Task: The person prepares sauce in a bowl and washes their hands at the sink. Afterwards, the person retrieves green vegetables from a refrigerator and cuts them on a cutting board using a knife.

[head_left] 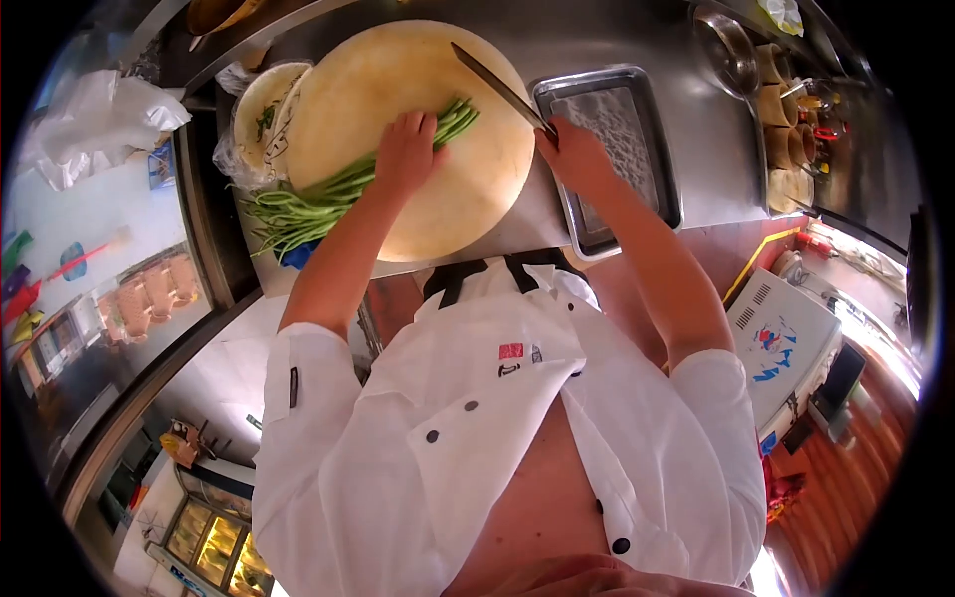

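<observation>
A bundle of long green beans lies slantwise across a round cutting board, its tail hanging over the board's left edge. My left hand is closed over the bundle near its cut-looking end, pressing it to the board. In my right hand is a kitchen knife, gripped by the handle at the board's right side. The blade points up and left over the board, apart from the beans. Just right of that hand sits a rectangular metal tray with a wet-looking bottom.
Left of the board stands a pale round container in plastic wrap, with green bits inside. A metal bowl and several brown cups line the counter's right side. White plastic bags lie farther left. The steel counter runs behind the board.
</observation>
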